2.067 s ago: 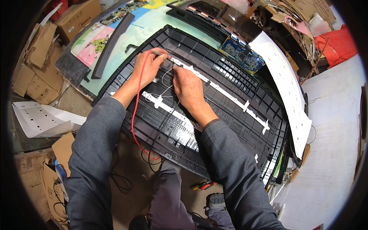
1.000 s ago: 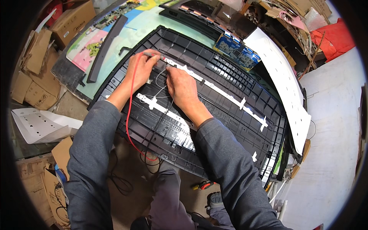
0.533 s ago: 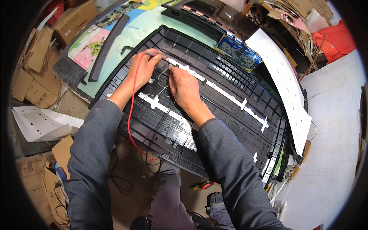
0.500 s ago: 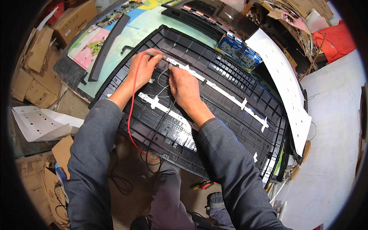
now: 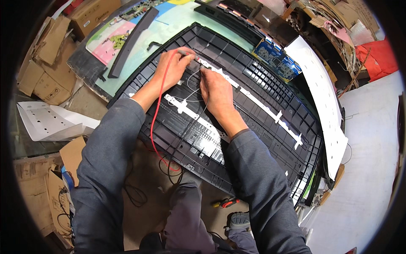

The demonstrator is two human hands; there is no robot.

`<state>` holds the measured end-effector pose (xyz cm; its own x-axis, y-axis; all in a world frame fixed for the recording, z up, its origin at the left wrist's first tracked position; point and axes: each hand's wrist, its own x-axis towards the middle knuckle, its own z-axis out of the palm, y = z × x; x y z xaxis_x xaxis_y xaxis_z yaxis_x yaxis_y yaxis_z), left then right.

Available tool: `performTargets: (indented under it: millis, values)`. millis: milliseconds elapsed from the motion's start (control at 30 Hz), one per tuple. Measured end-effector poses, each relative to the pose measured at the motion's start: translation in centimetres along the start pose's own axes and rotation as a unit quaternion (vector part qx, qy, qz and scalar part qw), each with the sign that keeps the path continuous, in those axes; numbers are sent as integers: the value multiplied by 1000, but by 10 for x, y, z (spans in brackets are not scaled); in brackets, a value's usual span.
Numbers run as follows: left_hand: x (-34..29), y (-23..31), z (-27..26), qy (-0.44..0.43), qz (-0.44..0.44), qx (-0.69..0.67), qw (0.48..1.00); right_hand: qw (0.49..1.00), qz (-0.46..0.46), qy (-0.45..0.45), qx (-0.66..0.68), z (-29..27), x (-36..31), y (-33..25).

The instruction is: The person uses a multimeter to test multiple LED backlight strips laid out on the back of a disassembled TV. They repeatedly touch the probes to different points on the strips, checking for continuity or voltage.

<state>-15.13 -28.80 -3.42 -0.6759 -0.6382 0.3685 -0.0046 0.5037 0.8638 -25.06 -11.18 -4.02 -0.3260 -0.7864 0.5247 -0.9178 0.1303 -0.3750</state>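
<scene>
A black television back panel (image 5: 264, 146) lies tilted before me, carrying two white LED strips, a long upper strip (image 5: 257, 101) and a lower strip (image 5: 198, 120). My left hand (image 5: 171, 70) pinches a test probe whose red lead (image 5: 154, 127) drops past the panel's near edge. Its tip is at the upper strip's left end. Just to the right, my right hand (image 5: 218, 92) is closed on a second probe, mostly hidden by the fingers, with a black lead (image 5: 186, 134) trailing from it. Thin pale wires (image 5: 190, 91) run between the strips.
A blue circuit board (image 5: 275, 59) and a curved white sheet (image 5: 315, 84) stand beyond the panel's far right side. At far left lie a dark bar (image 5: 133, 42), cardboard boxes (image 5: 91, 17) and a folded white sheet (image 5: 53, 122). A red-handled tool (image 5: 228, 202) is on the floor.
The whole scene has shifted slightly to the right and up in the picture. Both hands remain at the upper strip's left end, still gripping the probes.
</scene>
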Motion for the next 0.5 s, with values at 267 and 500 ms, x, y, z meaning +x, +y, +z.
performTargets:
  millis: [267,500]
  values:
    - [1,9,-7,-51,-44,27,997,1000,1,-4,-2,0,1,1]
    - [1,7,-5,-44,-43,24,998,1000,-5,1,-2,0,1,3]
